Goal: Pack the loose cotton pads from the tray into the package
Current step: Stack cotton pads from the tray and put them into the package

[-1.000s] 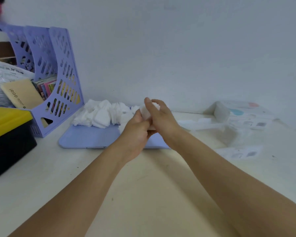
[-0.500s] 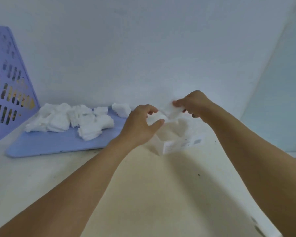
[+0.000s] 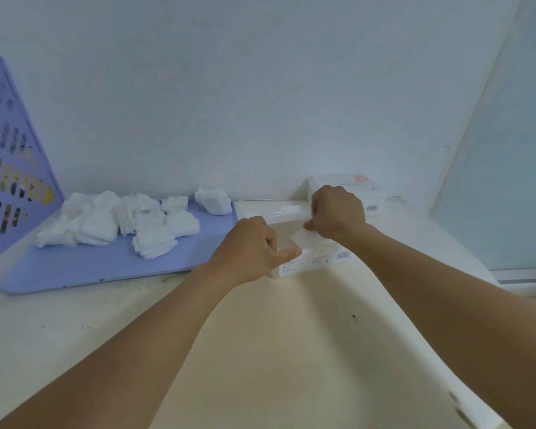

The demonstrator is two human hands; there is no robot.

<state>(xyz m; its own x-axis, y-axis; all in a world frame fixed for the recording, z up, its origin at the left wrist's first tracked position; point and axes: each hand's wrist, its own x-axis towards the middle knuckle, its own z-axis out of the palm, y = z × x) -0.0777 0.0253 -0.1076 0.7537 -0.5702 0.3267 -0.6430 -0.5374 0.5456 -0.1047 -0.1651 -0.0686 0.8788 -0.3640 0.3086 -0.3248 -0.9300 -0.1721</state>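
Note:
Several loose white cotton pads lie in heaps on the far part of a lilac tray. Just right of the tray stands a clear plastic package with white labels and barcodes, its top open. My left hand grips the package's near left edge, thumb along its front. My right hand holds a small stack of cotton pads at the package's opening, fingers curled over it. How far the stack is inside, I cannot tell.
A lilac perforated file rack stands at the far left. A second white package lies behind my right hand by the wall. A pale panel closes off the right side. The cream desk runs toward me.
The view swung right, away from the rack. My right hand carried the pad stack from the tray down to the package opening. My left hand took hold of the package's edge.

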